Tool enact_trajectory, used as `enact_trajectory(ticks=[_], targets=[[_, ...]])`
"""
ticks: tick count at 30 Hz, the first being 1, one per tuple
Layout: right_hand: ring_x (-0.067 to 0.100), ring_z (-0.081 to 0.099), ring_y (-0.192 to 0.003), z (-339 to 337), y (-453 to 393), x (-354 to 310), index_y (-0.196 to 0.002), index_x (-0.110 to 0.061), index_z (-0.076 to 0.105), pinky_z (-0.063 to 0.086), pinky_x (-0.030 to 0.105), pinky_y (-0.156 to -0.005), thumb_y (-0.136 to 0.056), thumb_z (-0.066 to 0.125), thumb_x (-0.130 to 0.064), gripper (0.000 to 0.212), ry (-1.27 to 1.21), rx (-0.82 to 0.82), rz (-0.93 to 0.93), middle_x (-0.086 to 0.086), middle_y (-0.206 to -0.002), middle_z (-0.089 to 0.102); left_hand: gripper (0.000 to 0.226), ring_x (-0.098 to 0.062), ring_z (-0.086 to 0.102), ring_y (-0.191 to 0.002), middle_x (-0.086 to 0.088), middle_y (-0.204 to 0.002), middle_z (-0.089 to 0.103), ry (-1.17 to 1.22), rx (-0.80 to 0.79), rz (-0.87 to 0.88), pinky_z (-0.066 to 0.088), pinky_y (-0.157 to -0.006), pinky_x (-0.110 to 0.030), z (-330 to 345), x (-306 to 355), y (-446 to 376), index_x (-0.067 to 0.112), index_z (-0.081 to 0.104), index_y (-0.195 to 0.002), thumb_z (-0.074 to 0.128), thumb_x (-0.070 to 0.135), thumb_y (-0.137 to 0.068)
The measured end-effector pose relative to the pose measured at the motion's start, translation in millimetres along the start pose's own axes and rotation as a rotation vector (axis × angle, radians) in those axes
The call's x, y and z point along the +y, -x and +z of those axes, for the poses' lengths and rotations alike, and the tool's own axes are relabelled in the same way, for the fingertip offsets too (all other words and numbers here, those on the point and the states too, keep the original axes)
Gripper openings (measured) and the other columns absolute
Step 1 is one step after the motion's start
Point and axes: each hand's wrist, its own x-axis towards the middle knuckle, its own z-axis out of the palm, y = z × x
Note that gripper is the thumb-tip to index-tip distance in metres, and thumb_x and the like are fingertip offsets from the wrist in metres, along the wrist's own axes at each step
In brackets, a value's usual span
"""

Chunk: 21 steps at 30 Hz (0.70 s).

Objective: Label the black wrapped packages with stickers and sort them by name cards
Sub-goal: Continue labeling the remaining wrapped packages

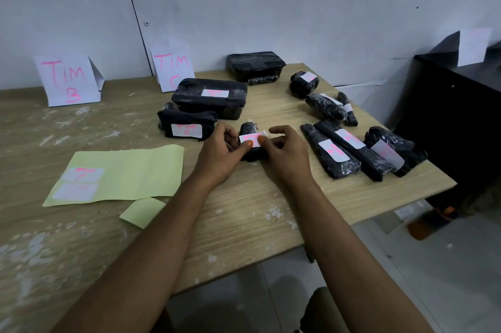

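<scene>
A small black wrapped package (248, 128) lies at the table's middle with a white sticker (253, 138) marked in pink across its top. My left hand (221, 151) grips the package's left side, its thumb pressing on the sticker. My right hand (287, 153) holds the package's right side, thumb at the sticker's right end. Two labelled packages (208, 99) lie near the "TIM C" card (172, 68). The "TIM B" card (67, 80) stands at the left. Several labelled packages (349, 148) lie at the right. A yellow-green sticker sheet (122, 172) holds two white stickers.
A large unlabelled black package (254, 64) with a small roll in front sits by the wall. A loose yellow backing scrap (142, 212) lies near the sheet. A black cabinet (455, 105) with a white card stands right of the table (244, 213). An orange object lies on the floor.
</scene>
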Motion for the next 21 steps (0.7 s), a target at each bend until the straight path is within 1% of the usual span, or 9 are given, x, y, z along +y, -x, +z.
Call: enact_trajectory(ticks=[2,4,8,11,13,15,17,19,21], targets=[[0.004,0.062,-0.066,0,-1,0,-0.103,-0.018,0.064,0.041,0.01,-0.056,-0.089,0.069,-0.023,0.015,0.006,0.017,0.017,-0.005,-0.074,0.068,0.029,-0.007,0.052,-0.068,0.004,-0.081,0.054,0.028,0.004,0.002,0.046,-0.065,-0.023,0,-1,-1,0.019,0.048,-0.103,0.071,0.024,-0.086],[0.011,0.062,-0.067,0,-3,0,-0.102,-0.018,0.064,0.041,0.02,-0.058,-0.091,0.062,-0.018,0.011,0.025,0.043,0.043,-0.003,-0.073,0.068,0.026,-0.007,0.05,-0.069,0.005,-0.083,0.051,0.052,-0.005,0.013,0.045,-0.067,-0.024,-1,-1,-1,0.022,0.049,-0.106,0.069,0.02,-0.088],[0.016,0.062,-0.07,1,-1,1,-0.11,-0.018,0.059,0.044,0.026,-0.064,-0.09,0.059,-0.011,0.022,0.078,0.04,0.031,-0.002,-0.071,0.066,0.018,-0.007,0.05,-0.07,0.006,-0.086,0.052,0.074,-0.021,0.037,0.045,-0.068,-0.022,-3,-1,-1,0.025,0.055,-0.103,0.066,0.019,-0.09],[0.018,0.06,-0.084,1,1,0,-0.115,-0.015,0.059,0.046,0.03,-0.075,-0.09,0.051,-0.003,0.029,0.078,0.126,-0.039,0.001,-0.087,0.063,0.016,-0.006,0.05,-0.068,0.005,-0.088,0.053,0.077,-0.025,0.048,0.046,-0.067,-0.021,-4,-1,0,0.026,0.059,-0.102,0.067,0.02,-0.09],[0.016,0.058,-0.087,-2,2,-1,-0.111,-0.017,0.065,0.047,0.031,-0.08,-0.088,0.051,-0.002,0.031,0.074,0.183,-0.13,0.003,-0.098,0.06,0.014,-0.007,0.051,-0.068,0.004,-0.089,0.053,0.075,-0.024,0.049,0.046,-0.066,-0.021,-4,-1,0,0.026,0.061,-0.102,0.067,0.021,-0.09],[0.012,0.057,-0.084,-4,4,-2,-0.103,-0.02,0.074,0.047,0.024,-0.078,-0.084,0.057,-0.006,0.029,0.072,0.183,-0.269,0.001,-0.098,0.056,0.013,-0.008,0.053,-0.069,0.004,-0.091,0.054,0.065,-0.021,0.051,0.047,-0.066,-0.02,-4,0,0,0.025,0.062,-0.102,0.067,0.022,-0.09],[0.013,0.057,-0.091,0,8,0,-0.096,-0.024,0.078,0.045,0.022,-0.081,-0.082,0.062,-0.013,0.023,0.11,0.136,-0.366,-0.003,-0.097,0.054,0.013,-0.009,0.055,-0.071,0.002,-0.092,0.055,0.06,-0.016,0.06,0.048,-0.065,-0.02,-4,1,1,0.024,0.063,-0.102,0.067,0.022,-0.09],[0.015,0.055,-0.099,7,9,4,-0.096,-0.029,0.078,0.045,0.027,-0.086,-0.083,0.069,-0.02,0.018,0.178,0.078,-0.339,-0.007,-0.098,0.051,0.015,-0.011,0.057,-0.074,0.002,-0.093,0.056,0.061,-0.018,0.063,0.05,-0.065,-0.021,-4,1,1,0.023,0.063,-0.104,0.067,0.022,-0.09],[0.012,0.055,-0.097,10,7,5,-0.099,-0.031,0.077,0.048,0.031,-0.087,-0.083,0.073,-0.028,0.017,0.177,0.044,-0.225,-0.01,-0.097,0.05,0.017,-0.012,0.058,-0.075,0.002,-0.092,0.056,0.074,-0.023,0.055,0.052,-0.066,-0.023,-4,1,1,0.024,0.061,-0.106,0.067,0.021,-0.09]])
